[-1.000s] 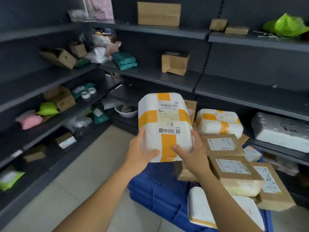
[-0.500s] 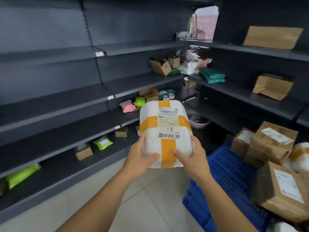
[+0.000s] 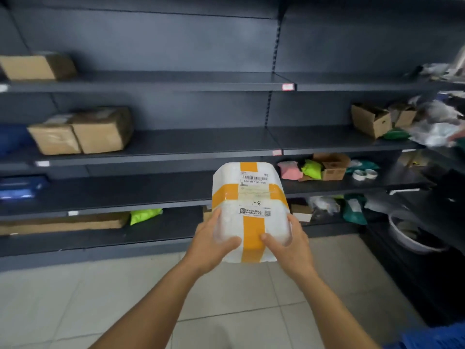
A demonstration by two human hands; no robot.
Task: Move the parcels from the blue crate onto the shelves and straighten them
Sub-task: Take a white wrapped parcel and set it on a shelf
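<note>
dark grey shelves (image 3: 176,157) across the whole upper frame, pale tiled floor (image 3: 75,298) below. fingers of the left hand (image 3: 210,241) curled round the near left corner of a white parcel (image 3: 250,212), thumb pressed flat on top; right hand (image 3: 289,241) mirrored on the near right corner, thumb on the orange tape. parcel held at frame centre, in the air, just in front of the lower shelves and touching none of them. long axis running away from the body toward the shelving, label side up, barcode end farthest out, handwritten "1-8" readable upside down. farther out: brown boxes (image 3: 83,132) at mid left, pink and green bags (image 3: 299,170) right of centre, blue crate (image 3: 427,336) only a sliver at lower right. judged midway: several parcels shelved already, this one carried but not yet placed, straightening still ahead; crate contents out of sight, so remaining count unknown.
</note>
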